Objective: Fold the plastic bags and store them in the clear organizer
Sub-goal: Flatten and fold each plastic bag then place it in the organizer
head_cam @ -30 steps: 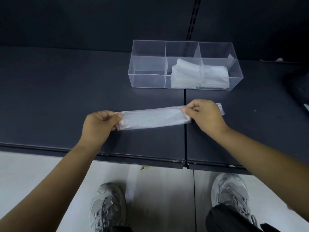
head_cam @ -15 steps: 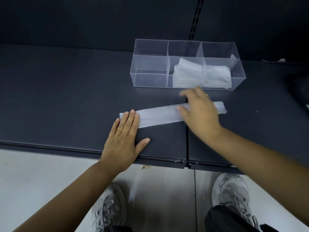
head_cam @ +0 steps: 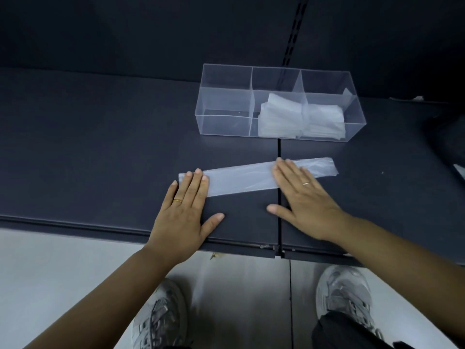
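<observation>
1. Plastic bag: translucent, folded into a long flat strip on the dark shelf, near side of the clear organizer.
2. Left hand and right hand: open, flat, pressing the strip, gripping nothing.
3. Folded bags fill the organizer's middle and right compartments; their count is indistinct.

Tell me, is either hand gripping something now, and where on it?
Nothing is gripped. Both hands lie flat on the bag strip: left hand on its left end, right hand right of middle.

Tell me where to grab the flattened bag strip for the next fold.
Pinch the bag strip at its free right end, coming from the right: that end lies uncovered beyond the right hand, while the left hand pins the other end flat.
</observation>
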### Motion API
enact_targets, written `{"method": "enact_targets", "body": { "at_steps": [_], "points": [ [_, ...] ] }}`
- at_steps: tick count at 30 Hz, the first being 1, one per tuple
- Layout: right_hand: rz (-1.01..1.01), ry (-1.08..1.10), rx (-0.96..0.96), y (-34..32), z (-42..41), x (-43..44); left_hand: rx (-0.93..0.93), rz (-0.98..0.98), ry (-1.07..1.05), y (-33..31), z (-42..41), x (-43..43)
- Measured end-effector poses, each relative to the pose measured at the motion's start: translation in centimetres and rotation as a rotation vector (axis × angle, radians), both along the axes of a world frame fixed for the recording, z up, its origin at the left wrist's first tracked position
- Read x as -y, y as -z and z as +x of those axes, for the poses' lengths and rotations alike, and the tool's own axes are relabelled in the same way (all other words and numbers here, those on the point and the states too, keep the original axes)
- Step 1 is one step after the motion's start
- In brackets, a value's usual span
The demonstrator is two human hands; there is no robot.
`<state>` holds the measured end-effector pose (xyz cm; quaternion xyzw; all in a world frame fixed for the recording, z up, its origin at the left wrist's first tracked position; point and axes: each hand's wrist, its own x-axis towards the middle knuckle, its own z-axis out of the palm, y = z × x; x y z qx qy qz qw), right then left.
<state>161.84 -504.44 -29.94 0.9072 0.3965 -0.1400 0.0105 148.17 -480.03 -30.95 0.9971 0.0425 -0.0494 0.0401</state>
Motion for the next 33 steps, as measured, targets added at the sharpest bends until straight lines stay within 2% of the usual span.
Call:
{"method": "enact_targets", "body": {
  "at_steps": [4,8,10,19,22,26,28,29,33],
  "points": [
    [0.025,0.149,-0.019,-0.3,0.9,3.5,0.005,-0.009,0.010,0.2,0.0,-0.2],
    [0.350,0.386,0.029,-1.3,3.3,5.1,0.004,-0.010,0.012,0.3,0.0,-0.2],
    [0.433,0.481,0.043,-1.8,5.2,5.3,0.006,-0.020,0.012,0.2,0.1,-0.2],
    [0.469,0.485,-0.098,-2.2,6.5,5.3,-0.006,0.010,0.095,-0.4,1.0,-1.9],
    [0.513,0.584,-0.258,-2.8,4.9,7.0,-0.005,-0.005,0.147,-0.5,2.1,-3.4],
    [0.421,0.662,-0.618,-3.8,2.6,9.4,0.011,-0.028,0.201,-0.9,3.3,-4.1],
    [0.393,0.677,-0.699,-3.9,1.5,10.0,0.018,-0.010,0.231,-1.0,3.6,-3.5],
    [0.401,0.680,-0.678,-3.8,1.1,10.0,0.026,-0.002,0.248,-1.1,3.7,-2.9],
    [0.493,0.677,-0.275,-3.1,1.1,9.3,0.076,-0.023,0.275,-1.3,3.8,1.1]
  ]
}}
